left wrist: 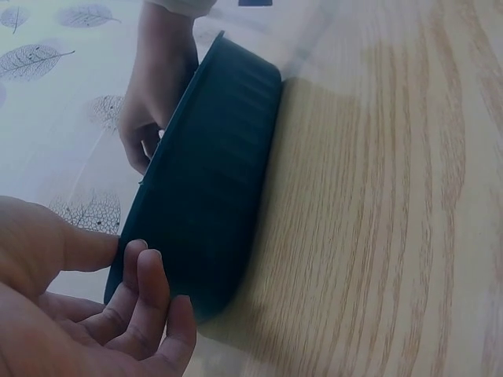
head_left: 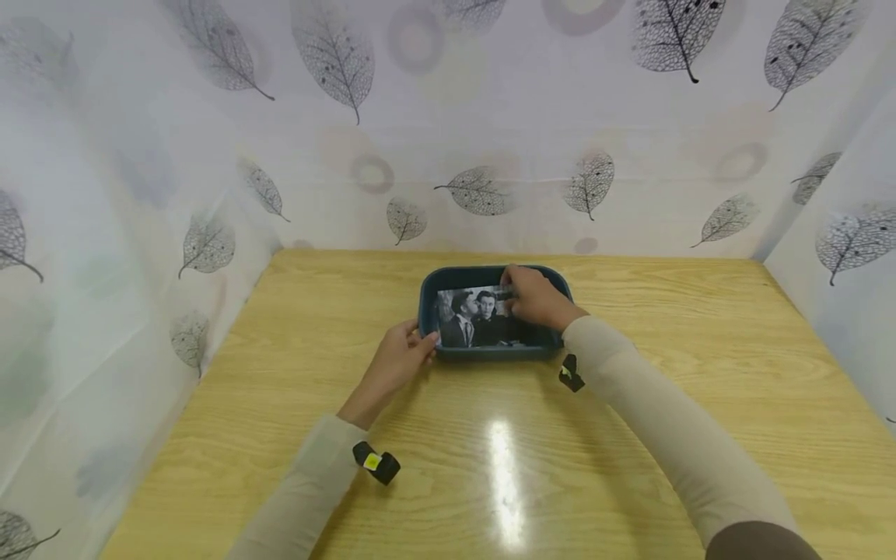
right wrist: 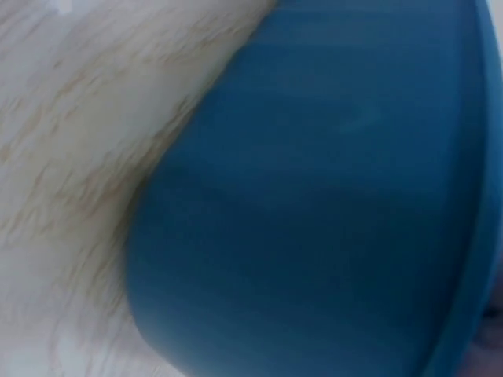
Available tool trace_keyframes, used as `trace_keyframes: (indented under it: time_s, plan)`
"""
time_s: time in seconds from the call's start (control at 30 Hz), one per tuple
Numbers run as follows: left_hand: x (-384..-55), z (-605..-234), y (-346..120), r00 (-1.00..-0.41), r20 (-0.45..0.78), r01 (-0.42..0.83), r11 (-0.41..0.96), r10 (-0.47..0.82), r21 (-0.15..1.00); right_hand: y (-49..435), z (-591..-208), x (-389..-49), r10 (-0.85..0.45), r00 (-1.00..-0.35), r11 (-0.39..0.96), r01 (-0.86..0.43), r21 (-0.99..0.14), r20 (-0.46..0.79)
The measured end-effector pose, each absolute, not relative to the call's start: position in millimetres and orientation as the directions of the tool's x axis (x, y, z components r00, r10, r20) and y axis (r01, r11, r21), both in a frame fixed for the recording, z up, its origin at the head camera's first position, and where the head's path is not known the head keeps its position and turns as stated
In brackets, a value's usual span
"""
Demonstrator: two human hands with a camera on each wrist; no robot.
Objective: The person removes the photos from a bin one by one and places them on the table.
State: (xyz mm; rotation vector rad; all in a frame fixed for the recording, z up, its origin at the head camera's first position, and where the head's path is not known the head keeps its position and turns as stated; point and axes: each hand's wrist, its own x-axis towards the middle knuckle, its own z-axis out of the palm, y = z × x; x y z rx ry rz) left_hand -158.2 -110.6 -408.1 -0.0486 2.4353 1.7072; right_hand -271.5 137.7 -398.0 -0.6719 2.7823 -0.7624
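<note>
Wooden tabletop [head_left: 490, 467] nearest, glare patch in middle; left hand [head_left: 399, 359] at near-left corner of tray [head_left: 490, 351], fingers loosely curled, thumb tip touching tray wall, gripping nothing; dark blue tray sits mid-tabletop, toward far edge; black-and-white photo [head_left: 472, 317] lies inside tray; right hand [head_left: 535, 297] over tray's right part, fingers pinching photo's far-right edge; leaf-patterned curtain [head_left: 448, 140] behind tabletop.

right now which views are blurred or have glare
Head view: sharp, with a bright streak of glare on the table and wide-angle bending at the edges. Left wrist view: fairly clear, the tray dim. Right wrist view: too close, the tray wall is a soft blue blur.
</note>
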Motion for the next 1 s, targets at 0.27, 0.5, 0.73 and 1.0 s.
trace_keyframes:
  time_s: [0.27,0.5,0.73,1.0]
  plan:
    - [-158.3,-410.6,-109.6,-0.986,-0.151,-0.12,0.334,0.066,0.935,144.3,-387.4,-271.4,-0.477,-0.879,0.704,-0.391,-0.593,0.013]
    - [-158.5,-411.1,-108.5,-0.985,-0.166,-0.139,0.33,0.054,0.934,158.3,-370.6,-272.9,-0.457,-0.889,0.606,-0.332,-0.723,0.025]
    - [-157.2,-409.6,-106.6,-0.983,-0.174,-0.147,0.328,0.055,0.933,191.9,-339.6,-268.3,-0.384,-0.923,0.643,-0.294,-0.707,0.034]
    - [-156.8,-409.0,-104.9,-0.982,-0.185,-0.165,0.336,0.029,0.927,245.8,-315.9,-260.8,-0.329,-0.944,0.623,-0.223,-0.75,0.007]
